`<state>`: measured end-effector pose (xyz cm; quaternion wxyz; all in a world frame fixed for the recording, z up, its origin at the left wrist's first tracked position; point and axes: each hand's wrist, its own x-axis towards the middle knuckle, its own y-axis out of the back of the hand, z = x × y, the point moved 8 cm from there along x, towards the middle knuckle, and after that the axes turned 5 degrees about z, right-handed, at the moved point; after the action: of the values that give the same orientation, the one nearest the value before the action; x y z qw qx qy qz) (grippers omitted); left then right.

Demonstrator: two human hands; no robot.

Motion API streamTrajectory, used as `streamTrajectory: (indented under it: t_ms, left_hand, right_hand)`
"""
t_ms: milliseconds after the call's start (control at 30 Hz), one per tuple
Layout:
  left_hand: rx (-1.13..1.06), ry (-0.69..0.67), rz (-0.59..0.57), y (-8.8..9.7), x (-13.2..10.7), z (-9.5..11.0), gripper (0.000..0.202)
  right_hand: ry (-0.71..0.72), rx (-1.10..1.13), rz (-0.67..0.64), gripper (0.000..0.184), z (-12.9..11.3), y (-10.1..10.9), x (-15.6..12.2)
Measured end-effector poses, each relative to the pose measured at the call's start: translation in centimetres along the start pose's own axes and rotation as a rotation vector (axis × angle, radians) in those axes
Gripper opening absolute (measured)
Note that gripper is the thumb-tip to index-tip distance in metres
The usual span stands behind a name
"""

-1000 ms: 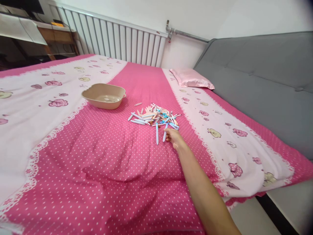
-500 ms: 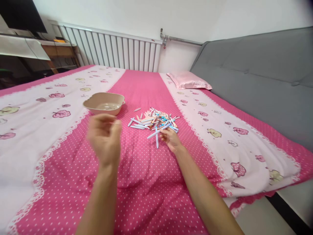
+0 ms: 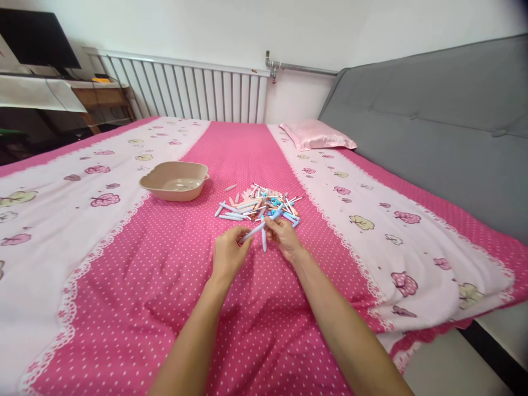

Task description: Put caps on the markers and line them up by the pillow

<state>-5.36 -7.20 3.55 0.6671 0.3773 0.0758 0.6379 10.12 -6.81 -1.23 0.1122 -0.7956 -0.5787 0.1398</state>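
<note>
A slim pale blue pen (image 3: 256, 230) slants between my two hands. My left hand (image 3: 231, 250) pinches its near end. My right hand (image 3: 284, 235) grips it farther up, fingers closed round it. Just below the right fingers is a second pale pen piece (image 3: 264, 241), pointing toward me; whether it is held or lies on the bed I cannot tell. Right behind the hands is a loose pile of pen parts (image 3: 247, 204), with pale blue and pinkish barrels, thin white sticks with dark tips and bright blue pieces.
A beige plastic basin (image 3: 173, 190) sits left of the pile, with something small and unclear inside. The pink patterned bedspread (image 3: 136, 275) lies under everything. Farther off are a pink pillow (image 3: 317, 135), a grey headboard (image 3: 433, 104), a white radiator (image 3: 185, 88) and a monitor (image 3: 37, 38).
My left hand has come right, from in front of the basin to the pen, and now pinches its near end. My right hand stays almost in place with the pen.
</note>
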Motion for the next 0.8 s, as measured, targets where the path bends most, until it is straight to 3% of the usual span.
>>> streamTrajectory:
  t_ms: [167, 333, 600, 700, 800]
  left_hand:
    - [0.019, 0.001, -0.003, -0.2, -0.3, 0.1, 0.017]
    - [-0.208, 0.133, -0.073, -1.1, -0.5, -0.7, 0.018]
    - [-0.503, 0.365, -0.271, -2.5, -1.2, -1.3, 0.054]
    - [-0.58, 0.467, -0.22, -2.0, -1.3, -1.7, 0.058]
    - [-0.476, 0.337, -0.061, -0.5, -0.5, -1.5, 0.054]
  right_hand:
    - [0.015, -0.026, 0.043, 0.045, 0.0, 0.6, 0.3]
    - [0.048, -0.069, 0.043, 0.042, -0.3, 0.8, 0.4]
    - [0.064, 0.024, -0.037, 0.04, -1.0, -0.4, -0.1]
    - [0.046, 0.073, -0.049, 0.04, -1.1, -0.6, -0.3]
    - [0.038, 0.114, -0.028, 0.041, -1.2, -0.4, -0.3]
